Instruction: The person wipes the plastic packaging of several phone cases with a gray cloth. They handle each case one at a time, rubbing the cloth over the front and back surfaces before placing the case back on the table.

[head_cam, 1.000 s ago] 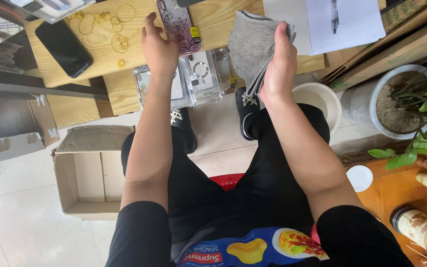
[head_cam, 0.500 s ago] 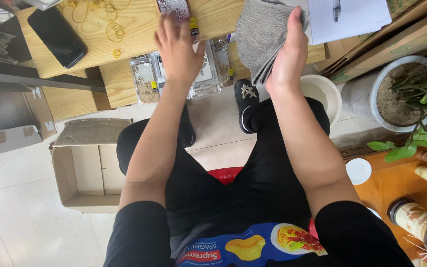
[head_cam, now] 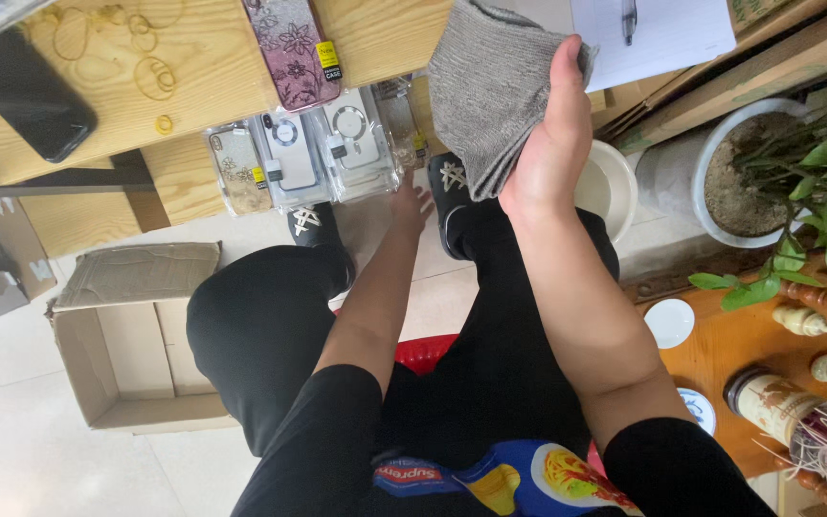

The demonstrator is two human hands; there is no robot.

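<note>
1. Right hand (head_cam: 552, 144): fingers clamped on a folded grey cloth (head_cam: 490, 91), held above the wooden desk (head_cam: 98, 105).
2. Left hand (head_cam: 412, 203): fingers spread apart, empty, just below the desk edge, near three clear phone cases (head_cam: 299, 158).
3. Risk, as judged: the cloth could sweep the overhanging cases off the edge.
4. Also counted on the desk: one flowered case (head_cam: 291, 48), one black phone (head_cam: 21, 91).
</note>
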